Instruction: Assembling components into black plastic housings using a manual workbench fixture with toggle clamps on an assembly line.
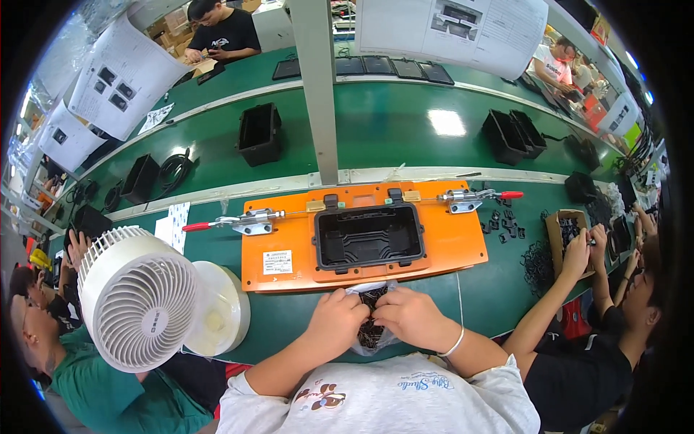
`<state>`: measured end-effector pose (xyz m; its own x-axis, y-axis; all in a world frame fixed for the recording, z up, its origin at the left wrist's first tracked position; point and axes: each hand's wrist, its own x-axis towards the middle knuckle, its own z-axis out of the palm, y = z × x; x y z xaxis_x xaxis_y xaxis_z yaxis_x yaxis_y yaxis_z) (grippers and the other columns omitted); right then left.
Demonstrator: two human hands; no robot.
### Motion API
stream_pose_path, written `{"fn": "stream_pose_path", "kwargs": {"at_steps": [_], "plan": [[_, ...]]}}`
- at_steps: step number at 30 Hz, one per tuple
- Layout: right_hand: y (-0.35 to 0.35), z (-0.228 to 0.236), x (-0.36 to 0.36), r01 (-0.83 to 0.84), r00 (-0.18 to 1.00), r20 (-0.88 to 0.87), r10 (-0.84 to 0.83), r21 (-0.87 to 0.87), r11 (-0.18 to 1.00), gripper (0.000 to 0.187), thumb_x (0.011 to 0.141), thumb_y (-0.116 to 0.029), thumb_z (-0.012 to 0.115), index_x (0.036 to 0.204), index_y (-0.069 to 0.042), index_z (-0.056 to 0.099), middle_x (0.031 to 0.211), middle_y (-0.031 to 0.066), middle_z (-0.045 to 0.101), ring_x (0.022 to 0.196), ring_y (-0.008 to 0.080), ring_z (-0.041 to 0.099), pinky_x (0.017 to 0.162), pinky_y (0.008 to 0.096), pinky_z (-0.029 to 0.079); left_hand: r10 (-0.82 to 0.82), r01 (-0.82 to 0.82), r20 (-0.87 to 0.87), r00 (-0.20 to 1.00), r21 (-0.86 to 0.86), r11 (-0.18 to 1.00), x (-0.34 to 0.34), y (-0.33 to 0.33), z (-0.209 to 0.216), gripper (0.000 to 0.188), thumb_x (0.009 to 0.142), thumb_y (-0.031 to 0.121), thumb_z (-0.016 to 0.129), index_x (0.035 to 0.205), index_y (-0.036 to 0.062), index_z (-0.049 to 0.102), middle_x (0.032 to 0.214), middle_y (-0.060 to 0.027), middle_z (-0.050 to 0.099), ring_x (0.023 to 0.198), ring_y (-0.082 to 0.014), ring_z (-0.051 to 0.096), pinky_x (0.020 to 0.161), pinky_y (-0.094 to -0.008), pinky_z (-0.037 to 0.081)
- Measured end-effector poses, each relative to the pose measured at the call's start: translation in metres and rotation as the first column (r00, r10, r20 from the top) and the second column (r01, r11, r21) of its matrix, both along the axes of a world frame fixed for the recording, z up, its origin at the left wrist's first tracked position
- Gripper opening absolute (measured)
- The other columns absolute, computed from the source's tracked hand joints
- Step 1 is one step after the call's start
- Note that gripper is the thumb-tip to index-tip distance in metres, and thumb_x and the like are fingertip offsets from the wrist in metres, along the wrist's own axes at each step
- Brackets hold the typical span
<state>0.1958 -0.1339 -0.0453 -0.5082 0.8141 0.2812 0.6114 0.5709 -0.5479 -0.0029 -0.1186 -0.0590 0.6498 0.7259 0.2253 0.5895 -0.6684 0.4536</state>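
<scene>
In front of me a clear plastic bag (370, 340) lies open, filled with small dark pin-like parts. My left hand (337, 317) is at its left side, the fingers curled together over the opening. From the other side my right hand (413, 318) reaches in with thumb and fingers pinched. What either hand's fingertips hold is too small to make out. Just beyond the bag, a black open box-shaped housing (370, 237) sits in an orange fixture (282, 246). Red-handled toggle clamps, left (253, 221) and right (460, 201), are mounted on that fixture.
A white fan (148, 307) stands at my left. Right of the fixture lie small black clips (506, 224), a pile of black rings (537, 266) and a cardboard box (567, 235) where a co-worker's hands work. Black housings (259, 135) stand on the green conveyor beyond a metal post (316, 94).
</scene>
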Motion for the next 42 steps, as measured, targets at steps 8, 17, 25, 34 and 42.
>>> {"fn": "stream_pose_path", "kwargs": {"at_steps": [8,17,25,34,42], "plan": [[0.106,0.041,0.058,0.396,0.915,-0.089,-0.393,0.369,0.841,0.012,0.074,-0.003,0.069,0.087,-0.003,0.067,0.085,0.0090,0.067,0.077,0.0292,0.062,0.072,0.0370,0.050,0.004,0.000,0.356,0.934,-0.011,1.000,-0.023,0.022,0.043,0.013,0.072,-0.002,0.069,0.083,0.0044,0.063,0.078,-0.0083,0.062,0.074,-0.0263,0.060,0.067,-0.0334,0.045],[0.129,0.004,0.070,0.360,0.929,-0.045,-0.368,0.344,0.867,0.026,0.075,-0.013,0.072,0.101,-0.008,0.069,0.094,0.0080,0.067,0.090,0.0275,0.060,0.079,0.0407,0.043,0.195,-0.268,0.454,0.869,0.100,0.958,-0.047,0.073,0.048,0.012,0.072,-0.005,0.069,0.081,0.0005,0.064,0.078,-0.0106,0.060,0.073,-0.0251,0.059,0.064,-0.0315,0.046],[0.113,0.014,0.071,0.323,0.946,-0.044,-0.322,0.231,0.918,0.036,0.080,-0.007,0.067,0.115,-0.001,0.061,0.111,0.0152,0.062,0.104,0.0310,0.057,0.091,0.0392,0.041,0.247,-0.351,0.436,0.865,0.175,0.920,-0.032,0.154,0.018,0.007,0.071,0.005,0.074,0.076,0.0047,0.069,0.083,-0.0067,0.060,0.084,-0.0269,0.057,0.074,-0.0392,0.043],[0.117,0.020,0.056,0.369,0.929,-0.108,-0.353,0.321,0.873,0.042,0.076,-0.016,0.073,0.113,-0.002,0.061,0.114,0.0133,0.060,0.105,0.0321,0.055,0.090,0.0392,0.041,0.239,-0.392,0.451,0.860,0.283,0.875,-0.039,0.134,0.016,0.019,0.075,0.008,0.072,0.093,0.0075,0.069,0.100,-0.0084,0.062,0.098,-0.0274,0.057,0.088,-0.0390,0.040],[0.164,0.041,-0.028,0.102,0.929,0.321,-0.183,0.253,0.962,0.076,0.067,-0.038,0.079,0.128,-0.005,0.048,0.115,0.0153,0.059,0.109,0.0324,0.054,0.091,0.0467,0.041,0.610,-0.701,0.790,0.071,-0.396,0.594,-0.094,0.103,0.003,0.045,0.087,0.014,0.064,0.129,0.0100,0.047,0.133,-0.0097,0.044,0.119,-0.0237,0.044,0.097,-0.0375,0.036]]}}
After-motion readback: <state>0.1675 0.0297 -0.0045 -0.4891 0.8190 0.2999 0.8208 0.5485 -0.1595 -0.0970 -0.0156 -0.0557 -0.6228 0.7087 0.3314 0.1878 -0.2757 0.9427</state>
